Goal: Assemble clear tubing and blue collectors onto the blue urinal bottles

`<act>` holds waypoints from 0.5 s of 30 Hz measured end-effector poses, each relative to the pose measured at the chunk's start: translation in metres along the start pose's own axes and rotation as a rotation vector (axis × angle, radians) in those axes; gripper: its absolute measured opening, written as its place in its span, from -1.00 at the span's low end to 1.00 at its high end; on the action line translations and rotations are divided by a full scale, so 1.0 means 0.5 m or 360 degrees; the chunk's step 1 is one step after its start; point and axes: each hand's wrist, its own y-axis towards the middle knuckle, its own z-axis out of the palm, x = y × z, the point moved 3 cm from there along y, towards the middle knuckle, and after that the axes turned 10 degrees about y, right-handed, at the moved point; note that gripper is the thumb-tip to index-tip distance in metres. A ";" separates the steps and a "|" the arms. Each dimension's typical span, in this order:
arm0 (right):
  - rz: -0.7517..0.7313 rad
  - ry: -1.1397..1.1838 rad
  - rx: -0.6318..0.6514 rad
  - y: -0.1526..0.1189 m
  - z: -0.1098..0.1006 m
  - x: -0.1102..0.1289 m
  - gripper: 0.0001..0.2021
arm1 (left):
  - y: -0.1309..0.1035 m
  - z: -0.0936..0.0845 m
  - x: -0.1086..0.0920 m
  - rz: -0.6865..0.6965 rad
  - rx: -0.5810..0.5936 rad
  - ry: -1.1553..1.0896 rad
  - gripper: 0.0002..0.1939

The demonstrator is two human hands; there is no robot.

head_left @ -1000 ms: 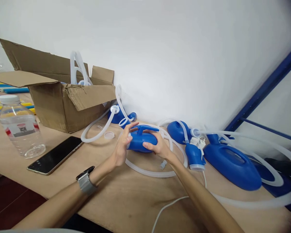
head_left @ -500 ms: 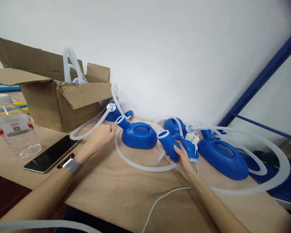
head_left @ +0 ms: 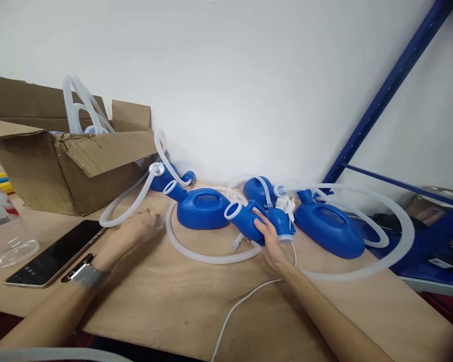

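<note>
My right hand [head_left: 271, 241] is closed around a blue plastic spout [head_left: 245, 221], a bent tube with a white rim tilted to the upper left. Beside it lies another blue piece with a white ring [head_left: 286, 238]. A handled blue bottle [head_left: 204, 208] rests just left of the spout. Over the table, my left hand [head_left: 141, 227] has its fingers pinched together. Something small and clear may be at the fingertips, too blurred to name. Near that hand runs a translucent hose [head_left: 126, 216] from a blue bottle [head_left: 165, 177] by the box.
An open cardboard box [head_left: 30, 176] holds more hoses. At left are a phone [head_left: 56, 254] and a clear water bottle [head_left: 11, 246]. To the right lies another blue bottle [head_left: 328, 229] under a large hose loop [head_left: 407, 221]. A white cable [head_left: 234, 306] crosses the table.
The view has turned slightly right, so everything sits further left. My left hand has drawn a little toward me. The spout remains in my right hand.
</note>
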 end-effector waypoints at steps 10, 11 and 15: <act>-0.0086 0.0197 0.0148 -0.030 0.028 -0.002 -0.13 | -0.036 -0.189 -0.191 0.0389 -0.0206 -0.1527 -0.21; -0.0061 0.0200 0.0144 -0.035 0.031 -0.005 -0.13 | -0.029 -0.189 -0.207 0.0452 -0.0315 -0.1740 -0.25; -0.0014 0.0194 0.0152 -0.055 0.046 -0.015 -0.08 | -0.007 -0.134 -0.253 0.0481 -0.0464 -0.2304 -0.56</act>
